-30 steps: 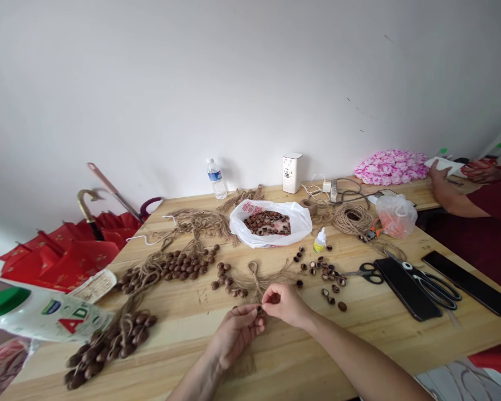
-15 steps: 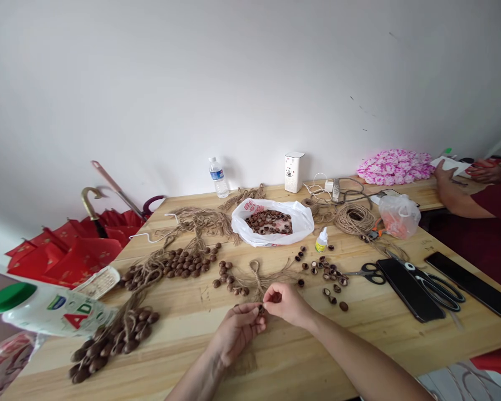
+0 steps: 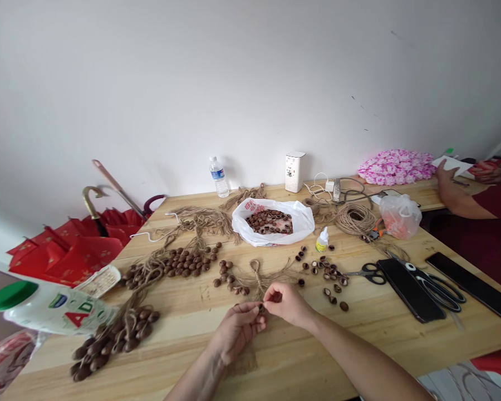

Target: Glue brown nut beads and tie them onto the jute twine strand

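My left hand (image 3: 240, 328) is closed, with a small dark brown nut shell (image 3: 261, 308) partly visible at its fingertips. My right hand (image 3: 287, 303) meets it there in a pinch, at the end of a twine strand mostly hidden by the fingers. Just beyond both hands lies a bundle of brown twine (image 3: 256, 278) with a loop at its top and loose strands fanning out. Several nut shells (image 3: 234, 285) on strands lie to its left. Halved shells (image 3: 332, 273) are scattered to its right, near a small glue bottle (image 3: 322, 240) with a yellow label.
A white plastic bag (image 3: 271, 240) of shells stands mid-table. Twine-and-shell clusters (image 3: 187, 262) lie left, near a green-capped bottle (image 3: 62, 312). Scissors (image 3: 432, 284), phones (image 3: 471, 284) and a twine coil (image 3: 354, 219) lie right. Another person's hand (image 3: 446, 178) holds something white at far right.
Both hands keep nearly the same pose, with their fingertips together at the shell. The view has shifted very slightly; the things on the table look unmoved.
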{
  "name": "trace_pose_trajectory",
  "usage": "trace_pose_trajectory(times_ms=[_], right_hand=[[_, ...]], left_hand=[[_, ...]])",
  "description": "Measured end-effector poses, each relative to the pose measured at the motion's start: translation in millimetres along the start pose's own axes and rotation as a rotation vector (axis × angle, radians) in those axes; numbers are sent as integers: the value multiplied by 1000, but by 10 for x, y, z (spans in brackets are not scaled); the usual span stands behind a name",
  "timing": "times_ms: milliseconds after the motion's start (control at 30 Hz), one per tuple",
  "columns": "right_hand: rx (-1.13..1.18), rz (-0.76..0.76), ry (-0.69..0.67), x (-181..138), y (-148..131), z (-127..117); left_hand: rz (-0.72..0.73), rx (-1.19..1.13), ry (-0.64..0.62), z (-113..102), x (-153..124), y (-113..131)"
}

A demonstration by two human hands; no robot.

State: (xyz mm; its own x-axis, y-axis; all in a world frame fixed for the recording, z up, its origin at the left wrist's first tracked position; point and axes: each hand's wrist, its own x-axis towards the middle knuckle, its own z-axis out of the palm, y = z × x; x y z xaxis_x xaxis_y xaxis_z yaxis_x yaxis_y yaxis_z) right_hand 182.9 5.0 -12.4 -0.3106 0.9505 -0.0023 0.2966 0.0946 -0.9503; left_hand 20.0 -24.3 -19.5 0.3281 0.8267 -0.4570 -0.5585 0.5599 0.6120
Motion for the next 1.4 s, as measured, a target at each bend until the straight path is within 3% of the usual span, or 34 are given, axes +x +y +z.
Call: trace_pose_trajectory(times_ms=[1400], right_hand=[[-58,-3,15,-18,-15,-4]], left_hand=[[-9,40,-1,19,-1,1]])
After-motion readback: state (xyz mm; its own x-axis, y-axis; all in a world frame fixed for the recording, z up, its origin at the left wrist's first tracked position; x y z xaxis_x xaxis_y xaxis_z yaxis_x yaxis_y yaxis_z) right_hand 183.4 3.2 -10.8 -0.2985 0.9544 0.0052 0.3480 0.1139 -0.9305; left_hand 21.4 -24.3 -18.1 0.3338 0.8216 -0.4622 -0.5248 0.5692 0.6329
